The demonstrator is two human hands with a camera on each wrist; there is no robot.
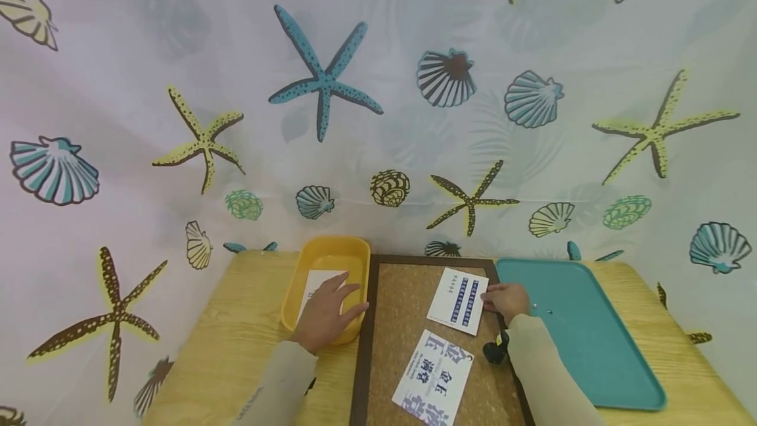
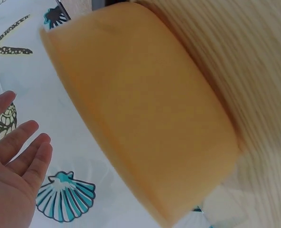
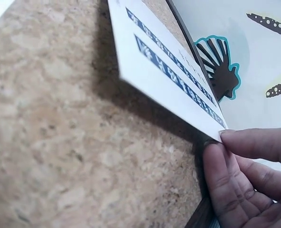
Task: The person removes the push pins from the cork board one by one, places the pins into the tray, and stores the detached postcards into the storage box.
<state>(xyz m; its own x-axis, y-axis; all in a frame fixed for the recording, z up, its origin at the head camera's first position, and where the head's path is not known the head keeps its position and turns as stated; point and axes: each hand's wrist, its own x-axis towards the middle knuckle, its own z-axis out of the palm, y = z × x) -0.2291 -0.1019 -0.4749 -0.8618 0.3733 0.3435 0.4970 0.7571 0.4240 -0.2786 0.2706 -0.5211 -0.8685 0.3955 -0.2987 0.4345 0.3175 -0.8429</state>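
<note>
Card (image 1: pixel 458 300) edge pinched in right hand (image 1: pixel 506 300) grip over cork board (image 1: pixel 402 321); left hand (image 1: pixel 327 314) flat, released, above yellow bin (image 1: pixel 298 294).

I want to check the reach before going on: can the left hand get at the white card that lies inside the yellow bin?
Probably yes. The left hand is already over the yellow bin, fingers spread above the white card inside. The bin is open on top, and nothing seems to cover the card except the hand itself.

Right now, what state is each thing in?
Left hand: open, fingers over the yellow bin, near a paper inside.
Right hand: pinches the upper card's edge, lifted off the corkboard.
Lower card: flat on corkboard.
Teal tray: flat on table.
</note>
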